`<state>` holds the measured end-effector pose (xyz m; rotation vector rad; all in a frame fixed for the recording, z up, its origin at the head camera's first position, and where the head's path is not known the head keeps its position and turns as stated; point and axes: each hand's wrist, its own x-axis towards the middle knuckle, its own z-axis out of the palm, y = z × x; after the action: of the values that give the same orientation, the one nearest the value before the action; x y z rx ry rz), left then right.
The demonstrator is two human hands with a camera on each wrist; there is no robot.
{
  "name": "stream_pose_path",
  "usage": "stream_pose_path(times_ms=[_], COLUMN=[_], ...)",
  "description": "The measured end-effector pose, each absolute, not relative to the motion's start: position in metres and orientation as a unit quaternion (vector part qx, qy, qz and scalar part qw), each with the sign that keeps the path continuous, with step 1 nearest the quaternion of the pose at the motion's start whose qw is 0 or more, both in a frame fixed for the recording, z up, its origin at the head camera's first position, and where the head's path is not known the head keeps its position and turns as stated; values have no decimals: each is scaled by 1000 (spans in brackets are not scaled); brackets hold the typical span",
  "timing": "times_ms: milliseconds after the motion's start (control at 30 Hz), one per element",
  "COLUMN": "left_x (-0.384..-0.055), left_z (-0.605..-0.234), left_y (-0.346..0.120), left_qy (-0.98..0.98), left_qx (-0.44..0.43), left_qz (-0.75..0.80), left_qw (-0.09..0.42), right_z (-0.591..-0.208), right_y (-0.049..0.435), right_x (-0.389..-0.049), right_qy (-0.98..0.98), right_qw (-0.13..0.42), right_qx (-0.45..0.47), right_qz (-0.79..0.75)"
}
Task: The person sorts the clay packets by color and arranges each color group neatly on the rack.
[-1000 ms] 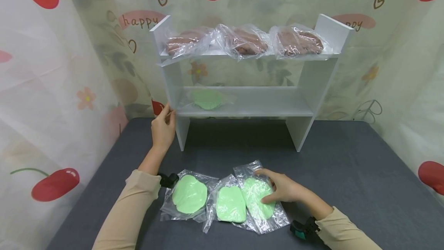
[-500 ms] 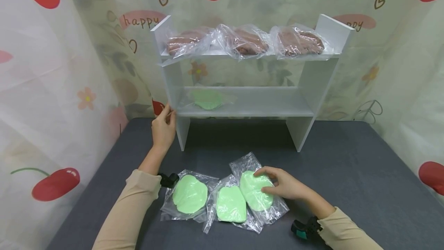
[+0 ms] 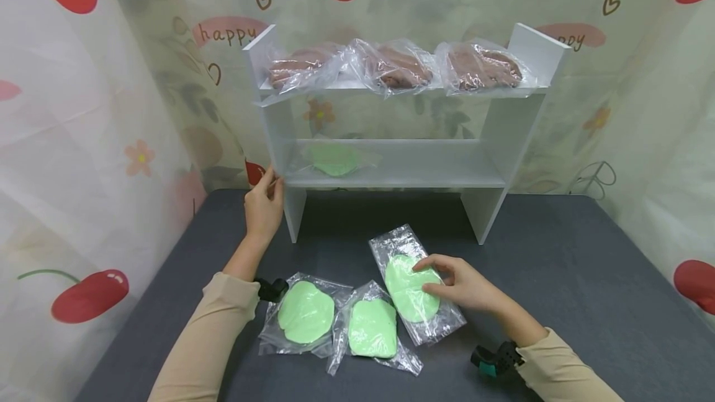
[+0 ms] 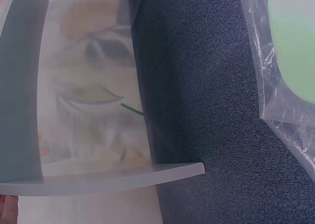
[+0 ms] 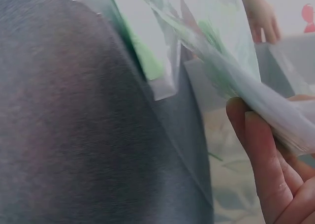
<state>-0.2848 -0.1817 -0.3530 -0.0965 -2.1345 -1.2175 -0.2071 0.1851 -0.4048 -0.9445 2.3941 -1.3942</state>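
In the head view, my right hand (image 3: 466,281) pinches a clear plastic bag holding a flat light-green piece (image 3: 412,290). The right wrist view shows my fingers (image 5: 263,150) under the bag (image 5: 236,76), which is tilted up from the table. Two similar bagged green pieces, one on the left (image 3: 306,313) and one in the middle (image 3: 372,329), lie on the table. My left hand (image 3: 264,206) holds the left side panel of a white shelf (image 3: 402,163). Only its fingertips (image 4: 9,209) show in the left wrist view, against the panel.
Another bagged green piece (image 3: 334,159) lies at the left of the middle shelf board. Three bags of brown rolls or lumps, including the right one (image 3: 483,68), lie on the top board. A printed curtain (image 3: 134,216) surrounds the dark table (image 3: 558,278).
My right hand has taken the right-hand green bag and raised it away from me, off its overlap with the middle bag. My left hand stays on the shelf panel.
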Motion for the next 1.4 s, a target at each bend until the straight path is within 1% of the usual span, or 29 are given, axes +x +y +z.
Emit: stream_pose_path(times_ms=[200,300,467,633,900,1200,1400], left_x=[-285,-285,-285,-285,-284,-285,-285], left_z=[-353,-353,-354,-354,-353,-354,-354], left_y=[-182,-182,-182,-182,-182,-182,-181], left_qy=[-817,-817,-818,-818,-817,-819,-819], left_qx=[-38,-39,-39,-37,-35,-33,-37], left_qz=[-468,-466,-464,-464,-468,-464,-461], left_qw=[335,337,338,338,334,335,339], right_z=[-392,-385,-374,-366,-350,-334,-326], right_y=[185,186,186,186,183,178,172], right_x=[-206,-206,-205,-205,-205,-214,-222], right_qy=[801,793,795,804,792,786,788], right_qw=[108,99,78,46,11,-17,-22], right_qx=[-315,-321,-326,-329,-335,-295,-261], right_qz=[-498,-508,-506,-493,-510,-543,-557])
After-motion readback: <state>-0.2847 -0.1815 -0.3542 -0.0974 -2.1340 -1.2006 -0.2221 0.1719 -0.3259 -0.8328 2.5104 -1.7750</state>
